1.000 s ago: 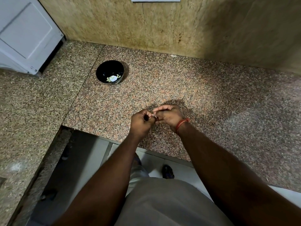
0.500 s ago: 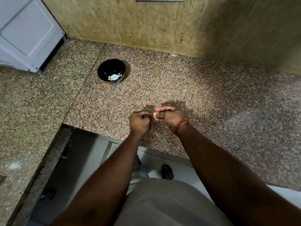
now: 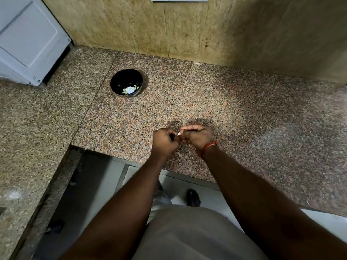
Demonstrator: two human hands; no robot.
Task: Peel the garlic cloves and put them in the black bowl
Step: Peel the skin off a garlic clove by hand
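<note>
Just over the near edge of the granite counter, both hands meet, knuckles almost touching. Right hand: fingers curled, thumb and fingertips pinching a small white garlic clove that pokes out of the fist on the side facing the left hand. Left hand: fingers curled tight into a fist right beside the clove; whether it actually grips skin or clove is hidden by the knuckles, so can't tell. Only a sliver of the clove shows, too small to say how much skin is on it.

Red thread band sits on the right wrist, just behind the right hand.

Black bowl stands on the counter well apart from the hands, beyond and to the left of the left hand. Inside it, at the bottom: one white piece and a few small pale yellowish bits, look like garlic. Bowl is upright, nothing touching it.

Further left past the bowl, a white appliance sits in the counter corner. Beyond the hands, a tan stone wall backs the counter. Below the forearms: grey garment, pale floor tile, a dark sandal near the counter base.
</note>
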